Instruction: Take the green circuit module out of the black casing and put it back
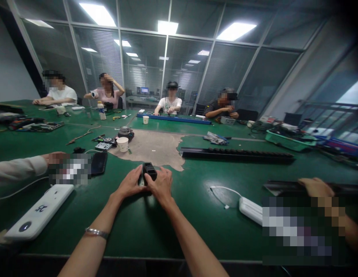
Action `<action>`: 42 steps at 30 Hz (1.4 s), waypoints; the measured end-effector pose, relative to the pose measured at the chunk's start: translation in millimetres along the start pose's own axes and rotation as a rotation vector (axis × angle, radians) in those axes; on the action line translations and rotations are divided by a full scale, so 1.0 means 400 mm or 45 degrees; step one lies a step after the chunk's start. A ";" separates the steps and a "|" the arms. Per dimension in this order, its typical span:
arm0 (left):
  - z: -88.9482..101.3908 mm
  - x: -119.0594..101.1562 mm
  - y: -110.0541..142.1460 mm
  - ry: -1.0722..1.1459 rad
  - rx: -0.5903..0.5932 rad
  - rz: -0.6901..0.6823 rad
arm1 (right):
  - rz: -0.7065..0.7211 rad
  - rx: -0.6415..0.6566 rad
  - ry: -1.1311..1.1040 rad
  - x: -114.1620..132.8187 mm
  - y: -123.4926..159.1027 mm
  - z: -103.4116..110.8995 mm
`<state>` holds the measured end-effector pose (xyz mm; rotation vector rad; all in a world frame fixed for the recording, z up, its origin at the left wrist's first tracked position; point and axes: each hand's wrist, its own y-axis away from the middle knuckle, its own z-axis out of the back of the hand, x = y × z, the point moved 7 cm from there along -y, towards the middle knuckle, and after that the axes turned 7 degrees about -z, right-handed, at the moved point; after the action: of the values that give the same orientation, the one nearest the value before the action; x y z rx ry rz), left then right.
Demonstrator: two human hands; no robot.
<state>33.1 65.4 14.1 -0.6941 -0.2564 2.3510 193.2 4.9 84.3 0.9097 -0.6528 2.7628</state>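
A small black box-shaped part (150, 169) with openings in its top is between my two hands, just above or on the green table; what exactly it is, I cannot make out. My right hand (163, 184) grips it from the right, thumb pressed along its near face. From the left, my left hand (132, 184) closes on its side, with the fingertips partly hidden behind it. A metal bracelet (97, 232) circles my left wrist. Just beyond my hands lies a brown sheet (155, 148) with a ragged edge.
The green table (190, 227) carries a paper cup (122, 144), a phone (99, 163), a white power bank (40, 211), a cabled white block (250, 209) and a long black rail (236, 155). Co-workers' hands (317, 187) reach in at both sides. Several people sit opposite.
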 end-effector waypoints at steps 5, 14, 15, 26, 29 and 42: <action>0.001 -0.003 0.002 -0.005 0.028 0.035 | -0.008 -0.050 -0.134 -0.014 -0.047 0.051; 0.004 -0.007 0.001 -0.022 0.051 0.051 | -0.034 -0.247 -0.014 -0.154 -0.058 0.159; 0.004 -0.007 0.001 -0.025 0.049 0.048 | -0.050 -0.254 0.006 -0.168 -0.052 0.158; 0.003 0.000 0.003 -0.026 0.015 0.018 | -0.062 -0.201 0.166 -0.189 -0.004 0.073; 0.001 0.002 0.003 -0.032 0.023 0.021 | -0.044 -0.217 0.255 -0.186 0.011 0.064; 0.005 -0.005 0.005 -0.049 0.038 0.038 | -0.060 -0.186 0.363 -0.198 0.018 0.054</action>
<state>32.1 62.7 15.7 -0.6436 -0.2292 2.3931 265.8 -12.5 50.1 0.4825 -0.7570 2.6868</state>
